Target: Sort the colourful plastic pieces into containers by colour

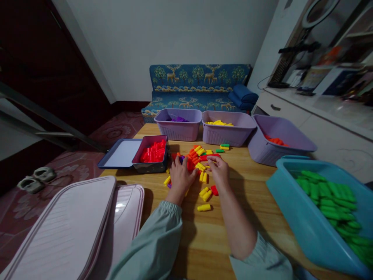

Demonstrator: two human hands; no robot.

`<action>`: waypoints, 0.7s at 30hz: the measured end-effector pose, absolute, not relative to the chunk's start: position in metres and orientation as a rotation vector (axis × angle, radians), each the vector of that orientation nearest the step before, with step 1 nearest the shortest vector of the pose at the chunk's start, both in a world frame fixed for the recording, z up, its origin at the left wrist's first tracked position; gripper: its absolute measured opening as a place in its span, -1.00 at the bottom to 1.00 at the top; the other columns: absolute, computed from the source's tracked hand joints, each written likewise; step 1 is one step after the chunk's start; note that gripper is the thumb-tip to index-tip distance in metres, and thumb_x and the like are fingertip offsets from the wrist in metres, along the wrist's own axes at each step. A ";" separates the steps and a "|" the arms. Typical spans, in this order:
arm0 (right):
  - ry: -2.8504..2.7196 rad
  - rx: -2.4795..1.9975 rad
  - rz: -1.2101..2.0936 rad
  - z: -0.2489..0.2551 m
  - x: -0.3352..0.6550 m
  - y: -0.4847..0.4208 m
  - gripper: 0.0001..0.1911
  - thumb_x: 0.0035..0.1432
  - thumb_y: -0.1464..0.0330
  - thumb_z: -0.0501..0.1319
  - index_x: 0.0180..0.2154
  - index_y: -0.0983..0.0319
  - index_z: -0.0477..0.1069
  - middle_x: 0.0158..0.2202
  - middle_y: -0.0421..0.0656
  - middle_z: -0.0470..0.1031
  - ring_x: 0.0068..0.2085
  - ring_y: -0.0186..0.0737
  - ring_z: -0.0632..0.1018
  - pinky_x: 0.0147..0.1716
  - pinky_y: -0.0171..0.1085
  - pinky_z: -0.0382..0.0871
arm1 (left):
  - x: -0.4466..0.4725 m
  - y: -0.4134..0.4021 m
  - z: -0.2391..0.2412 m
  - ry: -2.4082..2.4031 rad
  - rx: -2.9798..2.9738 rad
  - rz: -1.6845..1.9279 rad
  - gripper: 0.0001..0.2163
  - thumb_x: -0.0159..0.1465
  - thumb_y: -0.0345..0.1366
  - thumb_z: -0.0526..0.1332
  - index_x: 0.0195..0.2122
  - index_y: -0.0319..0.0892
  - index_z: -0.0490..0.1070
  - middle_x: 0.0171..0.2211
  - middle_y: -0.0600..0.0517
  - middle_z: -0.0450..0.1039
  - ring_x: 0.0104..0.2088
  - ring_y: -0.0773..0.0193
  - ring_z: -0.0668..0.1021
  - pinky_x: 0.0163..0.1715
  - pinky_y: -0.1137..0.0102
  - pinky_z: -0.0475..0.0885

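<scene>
A loose pile of small plastic pieces [193,154], red, orange, yellow and a few purple, lies on the wooden table. My left hand [181,178] rests on the pile's near left side, fingers spread and pointing away from me. To its right, my right hand [219,171] has thumb and fingertips drawn together at the pile's edge. Whatever those fingertips hold is too small to make out. Several yellow pieces [205,193] and a red piece [214,190] lie between my forearms. Green pieces [220,151] sit beyond the pile.
Behind the pile stand purple bins with purple [177,134], yellow [227,137] and orange-red pieces [262,151]. A teal bin [294,212] of green pieces is at right. At left are an open tin [150,167] of red pieces and pale lids [67,221].
</scene>
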State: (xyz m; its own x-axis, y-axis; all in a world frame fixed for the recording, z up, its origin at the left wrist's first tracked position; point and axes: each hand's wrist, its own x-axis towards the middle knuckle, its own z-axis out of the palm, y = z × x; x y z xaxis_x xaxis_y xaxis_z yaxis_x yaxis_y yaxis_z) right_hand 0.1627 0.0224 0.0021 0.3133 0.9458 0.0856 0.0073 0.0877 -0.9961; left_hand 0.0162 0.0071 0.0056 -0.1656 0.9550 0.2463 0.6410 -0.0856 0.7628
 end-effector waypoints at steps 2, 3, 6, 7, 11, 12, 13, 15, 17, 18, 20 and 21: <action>-1.031 -1.283 0.833 0.003 0.169 0.025 -0.69 -0.04 0.21 0.18 -0.28 0.27 0.47 -0.28 -0.04 0.55 -0.31 -0.11 0.54 -0.44 -0.23 0.39 | 0.013 0.008 0.005 1.804 1.731 1.137 -0.68 0.07 -0.16 0.35 -0.13 -0.06 0.47 0.06 -0.18 0.32 0.14 -0.11 0.32 0.14 0.15 0.18; -1.043 -1.294 0.781 0.003 0.173 0.028 -0.70 -0.02 0.23 0.17 -0.28 0.27 0.47 -0.28 -0.04 0.55 -0.30 -0.11 0.54 -0.39 -0.21 0.41 | 0.012 0.008 0.004 1.794 1.738 1.145 -0.72 0.11 -0.15 0.32 -0.14 -0.06 0.48 -0.01 -0.16 0.36 0.09 -0.08 0.36 0.12 0.18 0.21; -1.115 -1.399 0.525 0.004 0.190 0.046 -0.76 -0.02 0.34 0.13 -0.30 0.27 0.49 -0.26 -0.02 0.55 -0.24 -0.10 0.52 -0.18 -0.13 0.40 | 0.009 0.008 0.002 1.775 1.782 1.218 -0.75 0.18 -0.15 0.25 -0.12 -0.05 0.50 -0.07 -0.13 0.37 -0.03 0.01 0.43 0.04 0.25 0.28; -1.160 -1.463 0.409 0.005 0.196 0.055 -0.76 -0.02 0.39 0.11 -0.31 0.28 0.49 -0.24 -0.01 0.55 -0.20 -0.09 0.52 -0.10 -0.12 0.37 | 0.008 0.008 0.001 1.778 1.808 1.240 -0.75 0.19 -0.16 0.24 -0.11 -0.05 0.50 -0.07 -0.12 0.36 -0.05 0.03 0.44 0.01 0.26 0.29; -1.452 -1.802 0.066 0.011 0.222 0.088 -0.65 -0.03 0.53 0.09 -0.19 0.28 0.49 -0.10 0.01 0.51 -0.03 -0.08 0.46 0.07 -0.14 0.22 | 0.009 0.009 0.000 1.920 1.954 1.216 -0.74 0.20 -0.22 0.22 -0.10 -0.12 0.51 -0.05 -0.14 0.35 -0.03 0.03 0.41 0.00 0.21 0.34; -1.529 -1.876 0.035 0.013 0.227 0.095 -0.62 -0.02 0.55 0.09 -0.14 0.29 0.48 -0.07 0.01 0.51 -0.02 -0.09 0.45 0.08 -0.15 0.21 | 0.010 0.009 -0.001 1.961 1.988 1.191 -0.73 0.20 -0.23 0.22 -0.09 -0.13 0.50 -0.04 -0.14 0.35 -0.01 0.02 0.40 0.01 0.20 0.34; -1.602 -1.940 0.016 0.014 0.231 0.100 -0.60 0.00 0.56 0.09 -0.10 0.29 0.47 -0.05 0.02 0.50 -0.01 -0.10 0.45 0.08 -0.15 0.20 | 0.010 0.010 -0.001 1.992 2.014 1.170 -0.72 0.20 -0.24 0.22 -0.08 -0.14 0.50 -0.01 -0.15 0.34 0.02 0.02 0.39 0.01 0.19 0.35; -1.717 -2.044 -0.008 0.015 0.235 0.105 -0.59 0.06 0.55 0.09 -0.04 0.31 0.45 -0.02 0.04 0.48 0.01 -0.11 0.43 0.09 -0.17 0.18 | 0.010 0.010 -0.004 2.026 2.048 1.131 -0.70 0.19 -0.23 0.22 -0.06 -0.13 0.49 0.05 -0.16 0.32 0.08 0.00 0.36 0.02 0.17 0.36; -1.781 -2.108 -0.037 0.014 0.237 0.106 -0.61 0.12 0.48 0.11 0.00 0.30 0.44 0.01 0.05 0.44 0.03 -0.08 0.42 0.08 -0.17 0.19 | 0.011 0.011 -0.007 2.046 2.064 1.083 -0.67 0.18 -0.22 0.24 -0.02 -0.14 0.48 0.12 -0.20 0.27 0.13 -0.04 0.34 0.02 0.14 0.37; -1.795 -2.129 -0.052 0.014 0.236 0.105 -0.61 0.14 0.43 0.12 0.02 0.29 0.43 0.02 0.06 0.42 0.04 -0.06 0.41 0.06 -0.17 0.20 | 0.011 0.011 -0.008 2.051 2.067 1.058 -0.65 0.18 -0.21 0.24 0.00 -0.15 0.46 0.15 -0.22 0.24 0.16 -0.06 0.32 0.02 0.13 0.37; -1.809 -2.162 -0.073 0.014 0.234 0.103 -0.60 0.16 0.34 0.15 0.04 0.27 0.43 0.02 0.09 0.40 0.05 -0.02 0.40 0.04 -0.15 0.22 | 0.011 0.011 -0.009 2.055 2.067 1.015 -0.60 0.17 -0.20 0.25 0.03 -0.17 0.44 0.20 -0.26 0.19 0.19 -0.09 0.30 0.02 0.11 0.37; -1.815 -2.183 -0.072 0.014 0.233 0.102 -0.60 0.17 0.30 0.15 0.03 0.29 0.44 0.00 0.11 0.41 0.05 0.00 0.40 0.03 -0.14 0.22 | 0.011 0.011 -0.010 2.053 2.066 0.999 -0.59 0.17 -0.19 0.25 0.04 -0.17 0.44 0.21 -0.27 0.18 0.19 -0.10 0.30 0.02 0.11 0.37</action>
State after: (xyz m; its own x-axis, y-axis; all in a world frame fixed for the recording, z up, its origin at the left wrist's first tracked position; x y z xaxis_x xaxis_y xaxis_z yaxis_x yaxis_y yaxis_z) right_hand 0.2333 0.1015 0.0136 0.2005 0.9528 0.2280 0.9679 -0.1566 -0.1966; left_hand 0.0109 0.0114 -0.0095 -0.0984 0.9139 0.3938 0.8737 -0.1101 0.4739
